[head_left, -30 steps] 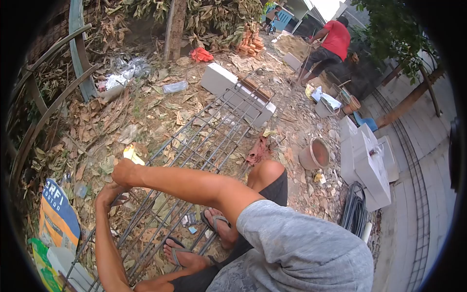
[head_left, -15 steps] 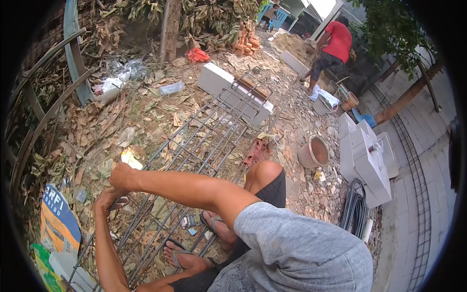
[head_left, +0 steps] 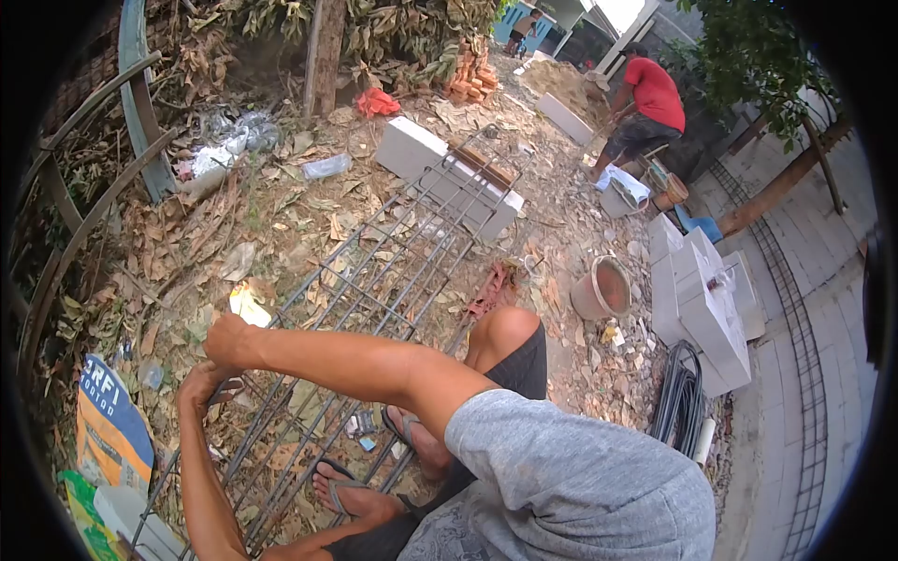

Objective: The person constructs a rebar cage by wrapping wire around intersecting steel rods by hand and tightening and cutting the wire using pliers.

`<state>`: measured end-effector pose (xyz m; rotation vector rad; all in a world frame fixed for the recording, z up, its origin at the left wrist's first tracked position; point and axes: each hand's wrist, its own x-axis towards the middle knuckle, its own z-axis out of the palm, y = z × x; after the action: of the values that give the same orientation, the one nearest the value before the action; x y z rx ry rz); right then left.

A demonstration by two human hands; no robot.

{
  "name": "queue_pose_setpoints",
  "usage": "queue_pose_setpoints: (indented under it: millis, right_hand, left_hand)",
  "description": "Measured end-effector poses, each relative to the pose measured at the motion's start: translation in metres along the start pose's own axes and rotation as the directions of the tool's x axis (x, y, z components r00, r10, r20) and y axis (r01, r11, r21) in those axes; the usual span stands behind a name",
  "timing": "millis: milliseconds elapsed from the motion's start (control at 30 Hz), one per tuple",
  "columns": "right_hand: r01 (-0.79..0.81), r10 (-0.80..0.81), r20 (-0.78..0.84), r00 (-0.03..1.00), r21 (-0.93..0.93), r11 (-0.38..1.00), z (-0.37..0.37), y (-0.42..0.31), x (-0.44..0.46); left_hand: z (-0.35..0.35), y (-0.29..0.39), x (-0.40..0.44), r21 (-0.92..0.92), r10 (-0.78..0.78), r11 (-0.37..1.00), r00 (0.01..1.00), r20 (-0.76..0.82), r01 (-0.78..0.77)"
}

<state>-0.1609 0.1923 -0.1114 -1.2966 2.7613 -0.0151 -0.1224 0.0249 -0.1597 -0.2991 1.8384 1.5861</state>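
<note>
A long cage of tied steel rebar runs from the lower left up toward the middle. At its left side my right hand is closed in a fist, with my forearm reaching across above the bars. Just below it, almost touching, my left hand has its fingers curled in beside a dark bar-like piece. What either hand holds is hidden by the fingers. My sandalled feet are beside the bars. The far end of the cage rests over a pale block with a brown wooden piece on it.
A mortar bag lies at left. Beyond my knee are a bucket, white blocks and a coil of black hose. A person in a red shirt bends near a sand pile. Dry leaves and rubble cover the ground.
Both my hands have shifted very slightly left, staying close together at the cage. The person in red has bent lower and moved a little to the right.
</note>
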Motion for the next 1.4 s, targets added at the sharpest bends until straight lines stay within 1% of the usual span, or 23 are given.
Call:
queue_pose_setpoints:
  millis: [167, 267, 367, 467, 567, 667, 767, 800, 867, 900, 933, 967, 1000, 1033, 1067, 1100, 1133, 1233, 1267, 1300, 1333, 1367, 1400]
  right_hand:
    - [-0.004, 0.004, 0.014, 1.000, 0.027, 1.000, -0.014, -0.002, -0.008]
    - [-0.010, 0.009, 0.016, 1.000, 0.031, 0.999, -0.004, 0.001, -0.002]
    - [-0.013, 0.011, 0.025, 1.000, 0.058, 0.998, -0.012, 0.000, -0.008]
    - [0.016, -0.011, -0.035, 0.999, 0.132, 0.991, 0.000, 0.005, -0.006]
    - [0.028, -0.004, -0.143, 0.990, 0.166, 0.986, 0.024, 0.009, 0.002]
    - [0.013, 0.015, -0.131, 0.991, 0.209, 0.978, 0.024, 0.010, -0.005]
    - [-0.098, 0.132, -0.101, 0.986, 0.289, 0.952, 0.034, 0.003, 0.007]
    - [-0.115, 0.148, -0.099, 0.984, 0.283, 0.952, 0.032, 0.002, 0.005]
    - [-0.143, 0.174, -0.089, 0.981, 0.276, 0.951, 0.030, -0.005, 0.004]
    - [-0.176, 0.201, -0.049, 0.978, 0.313, 0.933, 0.031, -0.013, 0.011]
    - [-0.207, 0.223, -0.007, 0.975, 0.344, 0.916, 0.030, -0.019, 0.019]
    - [-0.242, 0.246, 0.036, 0.969, 0.372, 0.896, 0.030, -0.018, 0.024]
    - [-0.245, 0.211, 0.129, 0.969, 0.388, 0.889, -0.001, -0.008, -0.010]
    - [-0.241, 0.225, 0.087, 0.970, 0.401, 0.884, 0.007, -0.010, -0.002]
    - [-0.241, 0.241, 0.052, 0.969, 0.401, 0.884, 0.009, -0.013, 0.001]
    - [-0.238, 0.251, 0.021, 0.968, 0.396, 0.887, 0.019, -0.016, 0.007]
    - [-0.238, 0.245, 0.032, 0.969, 0.393, 0.888, 0.025, -0.016, 0.012]
    - [-0.215, 0.219, 0.035, 0.975, 0.389, 0.896, 0.032, -0.022, 0.021]
    - [-0.207, 0.214, 0.025, 0.976, 0.383, 0.900, 0.032, -0.021, 0.021]
    - [-0.201, 0.212, 0.014, 0.977, 0.377, 0.904, 0.031, -0.018, 0.022]
    - [-0.221, 0.219, 0.050, 0.974, 0.390, 0.894, 0.031, -0.016, 0.023]
    - [-0.240, 0.224, 0.086, 0.971, 0.400, 0.885, 0.030, -0.015, 0.025]
    - [-0.258, 0.227, 0.122, 0.966, 0.408, 0.876, 0.028, -0.015, 0.028]
  left_hand:
    - [0.001, -0.001, 0.000, -0.016, -0.007, 1.000, 1.000, -0.012, 0.007]
    - [0.003, 0.001, -0.003, -0.021, -0.003, 1.000, 1.000, -0.016, 0.003]
    - [0.003, 0.002, -0.004, 0.048, 0.002, 0.999, 0.999, -0.038, 0.000]
    - [0.004, 0.007, -0.008, 0.189, 0.025, 0.982, 0.994, -0.109, -0.004]
    - [-0.021, -0.018, 0.026, 0.327, 0.159, 0.936, 0.985, -0.065, -0.129]
    - [-0.018, -0.006, 0.017, 0.441, 0.140, 0.895, 0.982, -0.128, -0.070]
    - [-0.013, 0.004, 0.012, 0.483, 0.030, 0.871, 0.971, -0.237, 0.091]
    - [-0.021, -0.001, 0.017, 0.510, 0.019, 0.851, 0.962, -0.272, 0.127]
    - [-0.043, -0.012, 0.017, 0.634, 0.067, 0.763, 0.959, -0.275, 0.128]
    - [-0.043, -0.012, 0.017, 0.687, 0.089, 0.715, 0.958, -0.272, 0.128]
    - [-0.023, 0.005, 0.004, 0.691, 0.044, 0.664, 0.907, -0.418, 0.286]
    - [-0.031, 0.001, 0.007, 0.847, 0.240, 0.518, 0.930, -0.278, 0.120]
    - [-0.058, -0.016, 0.013, 0.946, 0.393, 0.320, 0.915, -0.088, -0.047]
    - [-0.072, -0.027, 0.019, 0.973, 0.497, 0.095, 0.857, 0.136, -0.210]
    - [-0.071, -0.021, 0.017, 0.970, 0.376, 0.208, 0.926, 0.039, -0.126]
    - [-0.069, -0.018, 0.015, 0.950, 0.237, 0.312, 0.970, -0.053, -0.025]
    - [-0.073, -0.020, 0.019, 0.950, 0.211, 0.312, 0.974, -0.083, 0.014]
    - [-0.072, -0.027, 0.012, 0.863, 0.179, 0.485, 0.950, -0.257, 0.142]
    - [-0.100, -0.050, 0.021, 0.807, 0.208, 0.586, 0.950, -0.235, 0.072]
    - [-0.102, -0.049, 0.021, 0.762, 0.204, 0.646, 0.952, -0.228, 0.044]
    - [-0.105, -0.049, 0.021, 0.711, 0.198, 0.703, 0.955, -0.219, 0.018]
    - [-0.108, -0.051, 0.022, 0.797, 0.226, 0.604, 0.956, -0.186, 0.012]
    - [-0.081, -0.032, 0.016, 0.869, 0.253, 0.495, 0.955, -0.153, 0.008]
